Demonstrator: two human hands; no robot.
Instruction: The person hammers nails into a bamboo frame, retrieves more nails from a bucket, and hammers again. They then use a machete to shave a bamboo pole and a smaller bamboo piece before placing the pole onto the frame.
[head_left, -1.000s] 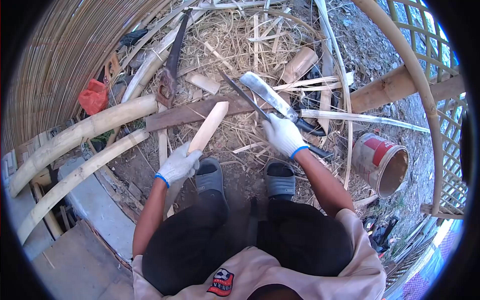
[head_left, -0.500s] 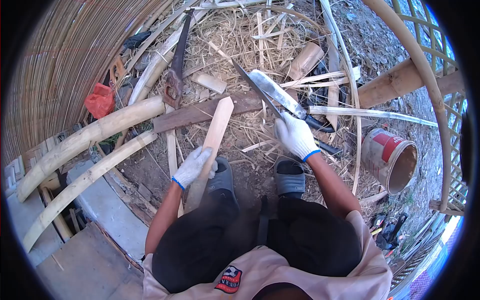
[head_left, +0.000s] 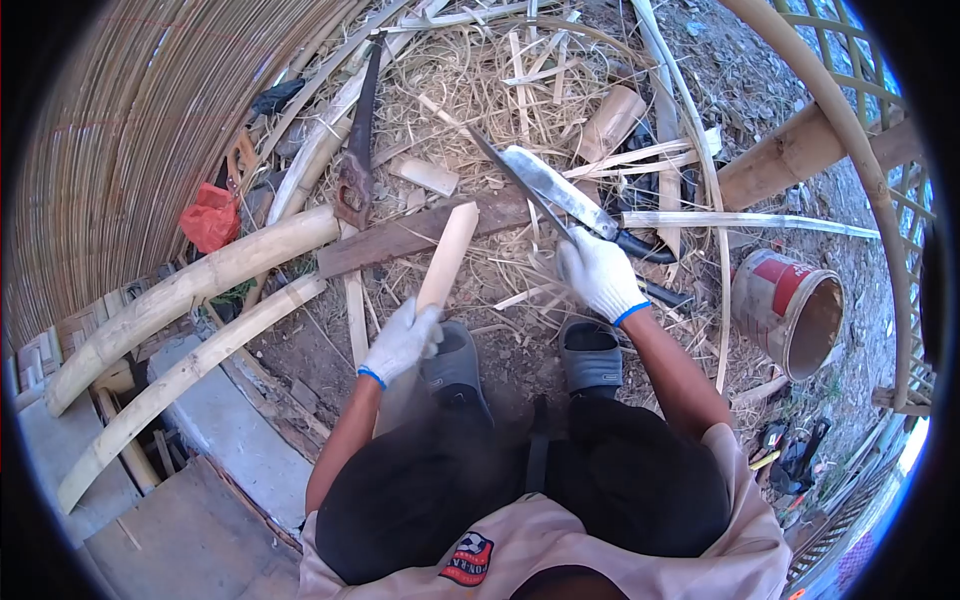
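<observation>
In the head view, my left hand (head_left: 403, 340), in a white glove with a blue cuff, is closed around a pale, flat wooden slat (head_left: 449, 252). The slat's upper end points away from me and its lower part runs toward my legs. My right hand (head_left: 600, 278), gloved the same way, grips a long knife (head_left: 515, 178) whose dark narrow blade points up and left. Part of its handle is hidden by the hand. Just beyond lies a machete (head_left: 560, 188) with a broad silver blade and black handle. A dark brown board (head_left: 420, 238) lies across the ground ahead.
A handsaw (head_left: 358, 150) lies at upper left near curved bamboo poles (head_left: 200, 262) and a red plastic bag (head_left: 209, 218). Shavings and strips cover the ground. At right stands a tipped bucket (head_left: 785, 310) beside a bamboo lattice (head_left: 880, 75). My sandalled feet (head_left: 590, 355) are below.
My left hand has shifted up along the slat, which sits slightly more to the right. The right hand keeps its hold on the knife. The whole view has shifted slightly.
</observation>
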